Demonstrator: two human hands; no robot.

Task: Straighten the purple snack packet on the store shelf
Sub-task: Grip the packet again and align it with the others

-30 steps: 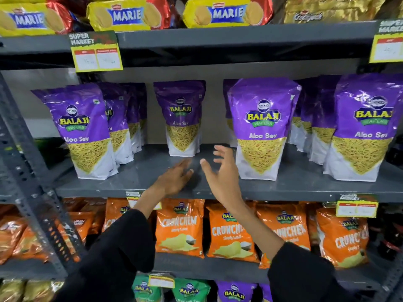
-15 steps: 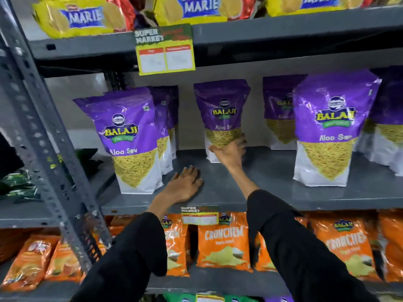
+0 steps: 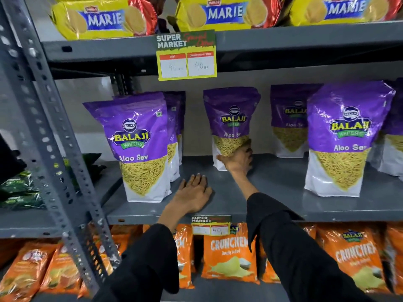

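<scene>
From the head camera I take the yellow price tag (image 3: 186, 55) on the upper shelf edge as my marker. Straight below it, set back on the grey middle shelf (image 3: 272, 182), stands the purple snack packet (image 3: 231, 118), an Aloo Sev pouch, upright with its top leaning slightly to the right. My right hand (image 3: 236, 159) is at the foot of this packet, below the tag and a little to its right. The thumb lies against the packet's lower left front and the fingers (image 3: 247, 149) wrap round its lower right side, so I am grasping the pouch near its base. Its bottom edge is hidden behind the hand, so I cannot tell whether it rests on the shelf.

Below the tag and nearer to me, my left hand (image 3: 193, 196) lies flat on the front part of the same shelf, palm down, fingers released and spread, holding nothing. It sits just beside the front-left Aloo Sev pouch (image 3: 139, 149), which stands below and left of the tag.

Right of the tag and lower, a large pouch (image 3: 342, 140) stands at the front, with another pouch (image 3: 290, 120) behind it. Level with the tag and above it lie yellow Marie biscuit packs (image 3: 104, 19). Far below the tag, under the middle shelf, orange Crunchem bags (image 3: 229, 256) fill the lower row. Both my sleeves are black.
</scene>
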